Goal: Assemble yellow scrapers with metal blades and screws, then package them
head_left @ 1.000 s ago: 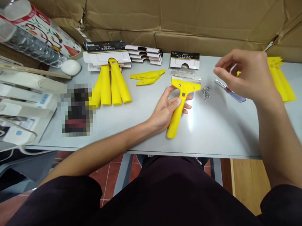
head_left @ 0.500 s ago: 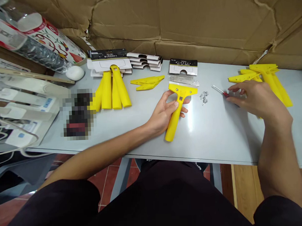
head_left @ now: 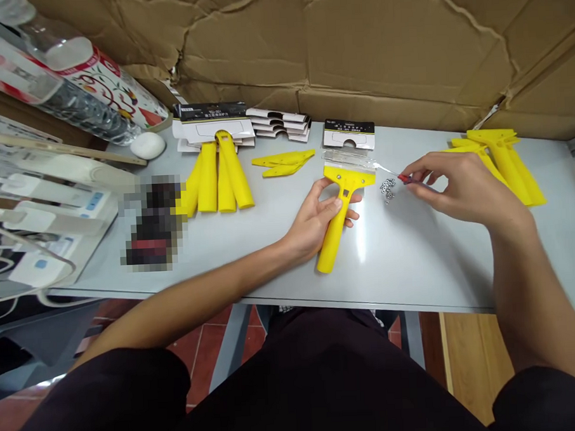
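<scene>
My left hand (head_left: 312, 222) is wrapped round a yellow scraper (head_left: 333, 239), thumb on its neck, with the wide head pointing away from me. Two small screws show in that head, and a clear plastic cover (head_left: 349, 161) lies along its far edge. Between thumb and fingers, my right hand (head_left: 450, 183) grips a screwdriver (head_left: 403, 179) with a red and dark handle. Its thin metal shaft points left, the tip close to the right corner of the scraper head. Below the shaft lies a pile of small screws and nuts (head_left: 387, 189) on the grey table (head_left: 271, 267).
Yellow handles (head_left: 207, 181) and folded cards (head_left: 212, 126) lie at the left. Flat yellow pieces (head_left: 285, 161) and another card (head_left: 349, 135) lie behind the scraper. More yellow scraper parts (head_left: 518, 167) are at the right. Cardboard (head_left: 356, 47) stands behind; a bottle (head_left: 92, 103) leans at the left.
My right hand has moved left with the screwdriver, whose tip is now near the scraper head. In the earlier frame it was right of the screw pile. My left hand keeps its hold.
</scene>
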The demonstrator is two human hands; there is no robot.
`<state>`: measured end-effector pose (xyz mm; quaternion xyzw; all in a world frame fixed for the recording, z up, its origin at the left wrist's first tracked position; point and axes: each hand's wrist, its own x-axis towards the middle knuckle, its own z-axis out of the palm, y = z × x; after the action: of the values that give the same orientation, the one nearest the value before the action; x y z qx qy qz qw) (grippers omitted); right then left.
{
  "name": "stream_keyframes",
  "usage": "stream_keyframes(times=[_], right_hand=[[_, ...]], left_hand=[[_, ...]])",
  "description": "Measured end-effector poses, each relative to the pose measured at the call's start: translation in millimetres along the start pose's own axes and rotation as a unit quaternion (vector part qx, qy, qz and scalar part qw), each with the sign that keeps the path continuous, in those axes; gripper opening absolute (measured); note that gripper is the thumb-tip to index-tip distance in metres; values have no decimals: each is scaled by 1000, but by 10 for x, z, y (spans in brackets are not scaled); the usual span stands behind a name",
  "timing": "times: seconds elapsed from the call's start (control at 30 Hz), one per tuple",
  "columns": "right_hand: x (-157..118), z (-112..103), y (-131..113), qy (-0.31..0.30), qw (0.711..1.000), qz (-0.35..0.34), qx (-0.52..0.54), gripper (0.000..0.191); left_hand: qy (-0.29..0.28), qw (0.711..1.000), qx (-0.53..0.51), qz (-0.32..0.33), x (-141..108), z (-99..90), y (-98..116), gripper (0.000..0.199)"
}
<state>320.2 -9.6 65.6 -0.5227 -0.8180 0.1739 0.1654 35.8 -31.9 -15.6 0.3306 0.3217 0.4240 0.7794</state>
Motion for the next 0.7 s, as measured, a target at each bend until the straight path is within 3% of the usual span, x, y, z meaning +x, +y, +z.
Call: stream_keyframes(times=[0.37,0.7], right_hand=[[453,-104,-456,-114,989,-67,-68,20],[483,-200,-550,-105,987,-82,-87,25]], left_hand=[[-3,1000,-7,4,23,-7,-16,54],[-1,1000,-7,2,23,-23,-5,53]])
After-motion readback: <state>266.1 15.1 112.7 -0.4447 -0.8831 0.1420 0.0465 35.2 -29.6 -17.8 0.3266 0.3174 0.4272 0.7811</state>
